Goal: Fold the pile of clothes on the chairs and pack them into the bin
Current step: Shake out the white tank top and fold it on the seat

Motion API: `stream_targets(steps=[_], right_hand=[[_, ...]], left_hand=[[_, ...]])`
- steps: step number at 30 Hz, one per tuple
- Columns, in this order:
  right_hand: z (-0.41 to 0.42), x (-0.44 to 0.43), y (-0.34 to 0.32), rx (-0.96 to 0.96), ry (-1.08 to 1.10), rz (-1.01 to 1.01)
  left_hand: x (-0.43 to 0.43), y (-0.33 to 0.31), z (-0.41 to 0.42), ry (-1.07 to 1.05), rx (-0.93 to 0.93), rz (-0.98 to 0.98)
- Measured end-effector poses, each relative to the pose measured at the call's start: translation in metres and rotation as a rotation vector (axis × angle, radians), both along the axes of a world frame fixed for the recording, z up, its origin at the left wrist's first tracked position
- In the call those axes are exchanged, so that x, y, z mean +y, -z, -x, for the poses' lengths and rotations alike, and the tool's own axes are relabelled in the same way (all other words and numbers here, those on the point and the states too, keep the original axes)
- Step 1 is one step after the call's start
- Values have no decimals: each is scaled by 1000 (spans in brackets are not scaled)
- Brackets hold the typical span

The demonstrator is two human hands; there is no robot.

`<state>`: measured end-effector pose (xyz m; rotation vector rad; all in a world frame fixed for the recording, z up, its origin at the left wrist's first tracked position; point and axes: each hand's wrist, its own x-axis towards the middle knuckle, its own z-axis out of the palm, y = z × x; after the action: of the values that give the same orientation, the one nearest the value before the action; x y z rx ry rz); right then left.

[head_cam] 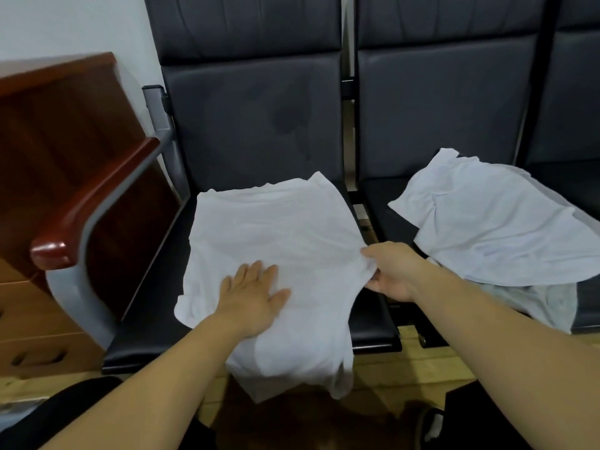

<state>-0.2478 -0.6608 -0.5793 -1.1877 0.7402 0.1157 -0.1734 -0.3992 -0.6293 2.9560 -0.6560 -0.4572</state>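
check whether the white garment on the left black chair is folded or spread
Spread: the white cloth garment lies flat across the black padded seat, overhanging its front, left hand pressing it.

dark padded chairs [253,125] line a white wall [65,24], a reddish wooden cabinet [48,131] at left, pale wooden floor [389,371].
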Motion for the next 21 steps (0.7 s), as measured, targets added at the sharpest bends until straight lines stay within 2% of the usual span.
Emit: stream_targets(steps=[6,7,8,10,11,12,14,17,19,21], right_hand=[[14,-13,7,223,-21,94],[18,-15,9,235,-44,202],[21,-17,12,226,-89,395],[28,-18,17,205,-252,916],[33,-16,16,181,-307,1102],[38,-11,14,136,-338,1179],[49,1,6,-6,-416,1121],[64,28,-1,-122,-644,890],[73,44,1,-38,-792,695],[82,57,15,169,-934,576]], left_hand=[[1,-1,1,-1,-7,-2],[0,-1,1,-3,-11,-2],[0,-2,2,-3,-16,1],[-1,-3,3,-12,-11,25],[0,-4,5,-24,-4,58],[1,-5,7,-36,-5,100],[8,-7,17,-50,-45,190],[20,-15,44,-25,-105,369],[28,-24,68,-18,-51,498],[36,-29,91,-35,93,555]])
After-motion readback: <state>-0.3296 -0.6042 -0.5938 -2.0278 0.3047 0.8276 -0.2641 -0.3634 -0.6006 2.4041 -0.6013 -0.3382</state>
